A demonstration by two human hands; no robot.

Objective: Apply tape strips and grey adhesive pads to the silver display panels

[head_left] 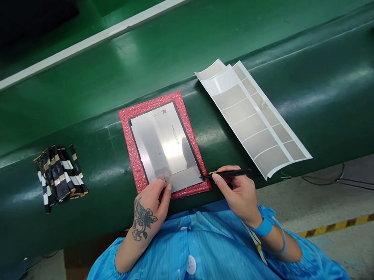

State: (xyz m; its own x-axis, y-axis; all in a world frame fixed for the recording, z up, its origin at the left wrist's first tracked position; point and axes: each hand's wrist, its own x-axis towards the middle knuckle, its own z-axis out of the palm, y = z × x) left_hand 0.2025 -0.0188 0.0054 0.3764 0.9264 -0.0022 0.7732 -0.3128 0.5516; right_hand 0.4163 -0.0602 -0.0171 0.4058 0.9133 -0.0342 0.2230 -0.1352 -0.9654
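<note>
A silver-backed display panel (pixel 164 145) with a dark rim lies face down on a pink bubble-wrap sheet (pixel 128 147). Across its near end runs a matte grey strip (pixel 186 178). My left hand (pixel 151 203) rests at the panel's near edge, thumb and forefinger drawn together; whatever is between them is hidden. In my right hand (pixel 237 194) is a pair of black tweezers (pixel 234 173), held nearly level. Their tips touch or hover just over the panel's near right corner; I cannot tell which.
Right of the panel, sheets of grey rectangular stickers (pixel 254 123) lie with curled ends. A pile of black flex-cable strips (pixel 61 174) is at the left. Everything rests on a green mat (pixel 110 152); a pale rail (pixel 111 34) crosses behind. A blue wrist strap (pixel 264 223) circles my right wrist.
</note>
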